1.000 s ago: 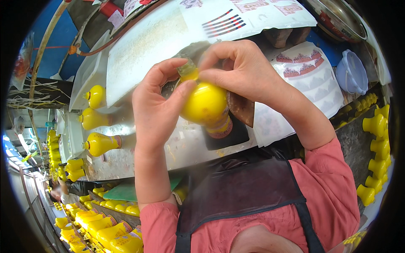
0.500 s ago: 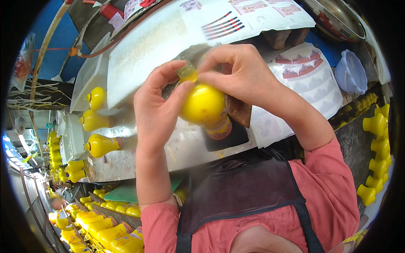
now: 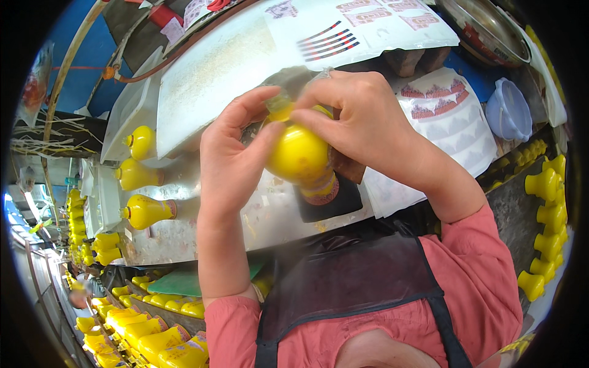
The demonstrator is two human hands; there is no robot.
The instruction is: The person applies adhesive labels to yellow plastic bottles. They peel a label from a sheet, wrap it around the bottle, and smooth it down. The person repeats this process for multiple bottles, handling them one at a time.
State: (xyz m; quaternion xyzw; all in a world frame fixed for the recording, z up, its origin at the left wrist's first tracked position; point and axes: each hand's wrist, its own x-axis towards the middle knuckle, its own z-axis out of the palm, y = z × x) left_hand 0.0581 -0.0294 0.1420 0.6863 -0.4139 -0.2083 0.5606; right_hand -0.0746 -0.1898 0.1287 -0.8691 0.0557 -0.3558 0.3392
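Note:
A glossy yellow vase-shaped bottle point(image 3: 299, 154) stands upright in front of me, with a patterned band around its foot. It rests on a dark block point(image 3: 334, 202) on the table. My left hand point(image 3: 236, 138) curls around the left of the bottle's neck, thumb against the shoulder and fingers by the greenish see-through rim point(image 3: 278, 103). At the other side, my right hand point(image 3: 356, 113) is closed with its thumb and finger pressed at the neck. Motion blur smears the fingertips, and any small piece between them is hidden. A scrap of clear film point(image 3: 322, 75) shows beside the right knuckles.
Three yellow bottles lie on the metal table point(image 3: 178, 236) at left, the nearest being a patterned bottle point(image 3: 149, 211). A white board point(image 3: 215, 67) behind holds decal strips point(image 3: 328, 44). Printed sheets point(image 3: 448, 129) and a lilac bucket point(image 3: 509, 110) are at right. More bottles point(image 3: 153, 334) fill racks.
Both hands and the bottle sit slightly farther right in the picture. The fingers have shifted a little around the neck, and the grip remains much the same.

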